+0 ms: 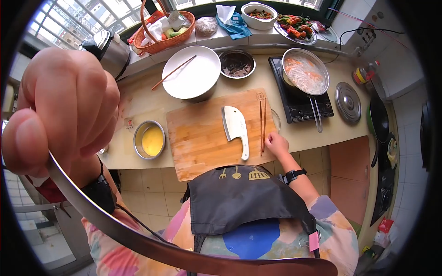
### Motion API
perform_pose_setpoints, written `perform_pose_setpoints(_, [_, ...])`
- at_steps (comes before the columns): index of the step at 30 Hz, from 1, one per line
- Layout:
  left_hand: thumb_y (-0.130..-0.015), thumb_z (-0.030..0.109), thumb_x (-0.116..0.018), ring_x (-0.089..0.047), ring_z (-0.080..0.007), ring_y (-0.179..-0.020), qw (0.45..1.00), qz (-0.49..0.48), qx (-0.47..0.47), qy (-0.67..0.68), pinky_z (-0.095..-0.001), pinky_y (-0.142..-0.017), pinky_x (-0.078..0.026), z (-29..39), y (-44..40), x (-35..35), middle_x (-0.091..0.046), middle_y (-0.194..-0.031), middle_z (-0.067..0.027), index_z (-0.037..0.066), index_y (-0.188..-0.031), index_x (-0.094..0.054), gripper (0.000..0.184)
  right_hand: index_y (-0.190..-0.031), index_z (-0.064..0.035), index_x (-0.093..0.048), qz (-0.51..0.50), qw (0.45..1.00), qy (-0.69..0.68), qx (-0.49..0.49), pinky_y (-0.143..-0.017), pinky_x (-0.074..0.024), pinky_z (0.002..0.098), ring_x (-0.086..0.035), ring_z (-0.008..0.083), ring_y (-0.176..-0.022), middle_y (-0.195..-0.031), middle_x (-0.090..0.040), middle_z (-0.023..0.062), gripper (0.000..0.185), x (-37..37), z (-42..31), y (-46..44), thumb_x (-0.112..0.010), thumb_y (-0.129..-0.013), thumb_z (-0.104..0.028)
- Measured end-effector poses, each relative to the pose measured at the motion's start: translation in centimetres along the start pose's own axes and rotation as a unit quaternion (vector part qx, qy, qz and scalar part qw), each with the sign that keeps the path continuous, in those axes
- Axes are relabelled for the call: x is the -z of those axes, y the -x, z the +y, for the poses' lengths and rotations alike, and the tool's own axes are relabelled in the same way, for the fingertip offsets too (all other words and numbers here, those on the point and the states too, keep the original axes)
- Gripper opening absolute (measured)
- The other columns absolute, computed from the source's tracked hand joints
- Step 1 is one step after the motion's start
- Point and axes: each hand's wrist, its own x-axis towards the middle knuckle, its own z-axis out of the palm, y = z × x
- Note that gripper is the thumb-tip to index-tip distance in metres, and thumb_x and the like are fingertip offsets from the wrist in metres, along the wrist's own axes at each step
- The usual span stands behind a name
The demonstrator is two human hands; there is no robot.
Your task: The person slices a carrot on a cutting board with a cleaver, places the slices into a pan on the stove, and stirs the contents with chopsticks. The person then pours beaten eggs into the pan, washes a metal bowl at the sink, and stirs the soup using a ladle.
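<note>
Close to the camera, my left hand [69, 101] is closed around the end of a long curved metal utensil [184, 255] that sweeps across the bottom of the view. My right hand [277, 143] lies with fingers curled at the right edge of the wooden cutting board [198, 133], beside two brown chopsticks [261, 126]; anything inside it is hidden. A white-handled cleaver [237, 126] rests on the board. Left of the board, a metal bowl [151, 139] holds yellow liquid. Behind it is a large white bowl [191, 73] with one chopstick across it.
Dark food fills a bowl [237, 64]. A pot [305, 71] of noodle-like strands stands on the black cooktop [294, 108], its handle toward me, beside a metal lid [348, 102]. A basket [170, 39], dishes of peppers [294, 27] and a cooker [108, 53] line the back.
</note>
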Motion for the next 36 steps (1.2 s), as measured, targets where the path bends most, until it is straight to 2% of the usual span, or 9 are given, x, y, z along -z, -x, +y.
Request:
perform_pose_setpoints(3, [-0.082,0.018,-0.064,-0.042,-0.0049,-0.043,0.999,-0.005,0.025,0.034,-0.0154,-0.034,-0.037,-0.9,-1.8,0.0,-0.048,-0.052,0.0,0.005,-0.06,-0.052,0.028,-0.073,-0.0112,-0.06,0.002,1.0,0.005,-0.001,-0.061,-0.048,0.0424,-0.061,0.0317,-0.068,-0.071,-0.063,0.0117,0.017,0.9,-0.6,0.1,-0.058,-0.074,-0.028])
perform_pose_setpoints(4, [-0.087,0.023,-0.055,-0.036,-0.0027,-0.044,1.0,-0.021,-0.005,0.018,-0.0166,-0.038,-0.031,-2.4,-2.5,0.4,-0.045,-0.057,0.0025,0.006,-0.066,-0.049,0.027,-0.074,-0.0111,-0.06,-0.003,1.0,0.005,0.001,-0.061,-0.0482,0.0424,-0.062,0.0317,-0.069,-0.071,-0.063,0.0118,0.016,1.0,-0.8,0.4,-0.058,-0.074,-0.027])
perform_pose_setpoints(7, [-0.087,0.021,-0.056,-0.039,-0.0026,-0.047,0.991,0.105,0.087,-0.006,-0.0185,-0.04,-0.03,-7.0,-5.9,0.1,-0.047,-0.056,0.0033,0.0,-0.075,-0.059,0.025,-0.074,-0.0114,-0.06,-0.022,1.0,0.01,-0.007,-0.065,-0.0491,0.0414,-0.062,0.0315,-0.072,-0.073,-0.064,0.0118,0.015,1.3,-0.9,0.0,-0.057,-0.074,-0.026])
perform_pose_setpoints(16, [-0.086,0.026,-0.06,-0.044,-0.0052,-0.049,0.94,0.255,0.2,-0.103,-0.0211,-0.046,-0.037,-35.4,-20.6,0.5,-0.052,-0.059,0.0043,0.006,-0.072,-0.066,0.025,-0.076,-0.0118,-0.062,-0.03,0.999,0.009,0.013,-0.067,-0.0501,0.0421,-0.063,0.0299,-0.074,-0.075,-0.065,0.0114,0.016,0.9,0.0,-0.3,-0.055,-0.074,-0.026])
perform_pose_setpoints(21, [-0.085,0.025,-0.059,-0.049,-0.008,-0.05,0.933,0.267,0.183,-0.159,-0.0242,-0.045,-0.04,-44.9,-26.2,-3.0,-0.056,-0.06,-0.0005,0.002,-0.072,-0.067,0.028,-0.07,-0.0109,-0.06,-0.016,0.999,0.002,0.048,-0.061,-0.0496,0.0411,-0.062,0.0299,-0.066,-0.07,-0.063,0.0107,0.016,0.6,0.6,-0.4,-0.056,-0.074,-0.025])
perform_pose_setpoints(24, [-0.079,0.025,-0.061,-0.058,-0.0151,-0.052,0.905,0.282,0.176,-0.266,-0.0298,-0.052,-0.045,-47.5,-28.3,-4.2,-0.062,-0.058,-0.0078,0.003,-0.067,-0.069,0.026,-0.077,-0.0115,-0.063,-0.069,0.996,0.02,0.044,-0.064,-0.0501,0.0417,-0.063,0.0293,-0.072,-0.075,-0.065,0.011,0.017,1.4,0.4,-0.7,-0.054,-0.076,-0.026])
perform_pose_setpoints(28, [-0.075,0.025,-0.06,-0.06,-0.0188,-0.054,0.892,0.286,0.198,-0.29,-0.0319,-0.056,-0.047,-48.1,-29.7,-4.3,-0.063,-0.059,-0.0102,0.004,-0.064,-0.069,0.025,-0.077,-0.0105,-0.062,-0.075,0.995,0.018,0.062,-0.063,-0.0497,0.043,-0.063,0.0303,-0.072,-0.074,-0.065,0.012,0.017,1.4,0.6,-1.0,-0.053,-0.077,-0.026])
perform_pose_setpoints(30, [-0.072,0.024,-0.057,-0.063,-0.0313,-0.067,0.896,0.274,0.226,-0.267,-0.0387,-0.066,-0.049,-48.1,-29.9,-4.2,-0.064,-0.068,-0.0176,0.005,-0.067,-0.069,0.024,-0.076,-0.0102,-0.062,-0.068,0.995,0.008,0.071,-0.063,-0.0496,0.0434,-0.063,0.0308,-0.071,-0.074,-0.064,0.0126,0.018,1.4,0.8,-1.0,-0.053,-0.077,-0.025])
perform_pose_setpoints(36, [-0.074,0.026,-0.058,-0.062,-0.0342,-0.068,0.88,0.278,0.221,-0.316,-0.0405,-0.066,-0.049,-47.3,-30.3,-4.4,-0.062,-0.07,-0.0195,0.003,-0.068,-0.068,0.026,-0.074,-0.0104,-0.062,-0.087,0.992,0.008,0.091,-0.062,-0.0494,0.044,-0.062,0.0319,-0.068,-0.072,-0.064,0.012,0.018,1.6,1.2,-1.5,-0.053,-0.077,-0.025])
